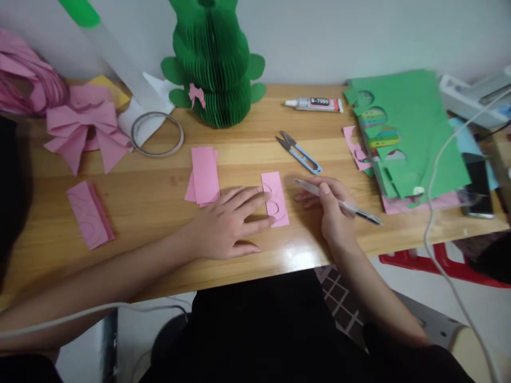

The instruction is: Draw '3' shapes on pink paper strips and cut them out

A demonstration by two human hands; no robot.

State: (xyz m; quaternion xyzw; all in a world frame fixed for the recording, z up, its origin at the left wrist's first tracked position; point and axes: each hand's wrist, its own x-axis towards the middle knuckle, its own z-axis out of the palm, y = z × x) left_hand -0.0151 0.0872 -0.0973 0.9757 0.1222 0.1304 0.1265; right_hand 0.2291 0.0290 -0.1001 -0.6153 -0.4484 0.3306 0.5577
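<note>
My left hand (235,223) lies flat with fingers spread, its fingertips on the left edge of a small pink paper rectangle (279,201) marked with curved pen lines. In my right hand (337,213) is a pen (311,187), gripped between thumb and fingers, its tip pointing left and just off the paper. Beside my left hand is a small stack of pink paper strips (205,175). Farther left lies a folded pink paper piece (88,215) with similar drawn curves. Blue thread snips (301,155) rest above the marked paper.
At the back stands a green honeycomb paper figure (215,69). A glue tube (319,104), a tape roll (181,133) and pink paper bows (85,127) are on the table. Cut green sheets (419,133) and a phone (479,191) lie right, with a white cable (433,175) crossing over.
</note>
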